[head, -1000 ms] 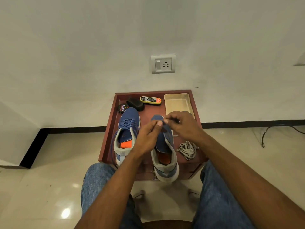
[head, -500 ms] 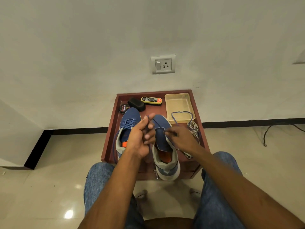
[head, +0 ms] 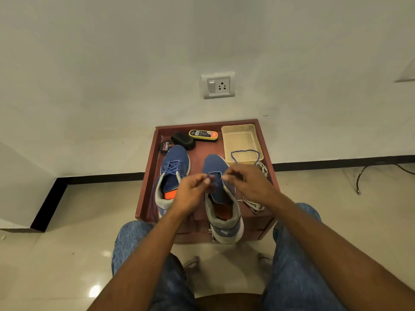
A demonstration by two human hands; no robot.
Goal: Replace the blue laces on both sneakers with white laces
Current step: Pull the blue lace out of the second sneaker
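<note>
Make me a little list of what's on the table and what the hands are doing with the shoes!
Table: small reddish wooden table against the wall
Left sneaker: blue laces still threaded
Right sneaker: blue lace mostly pulled out, looping over the tray
Left hand: fingers pinch the blue lace
Right hand: fingers pinch the blue lace
White laces: piled beside the right sneaker
Tray: beige, back right
Also there: polish tin, black brush, yellow bottle

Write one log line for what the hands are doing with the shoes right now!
left hand: pinches blue lace | right hand: pinches blue lace | right sneaker: partly unlaced | left sneaker: laced
</note>
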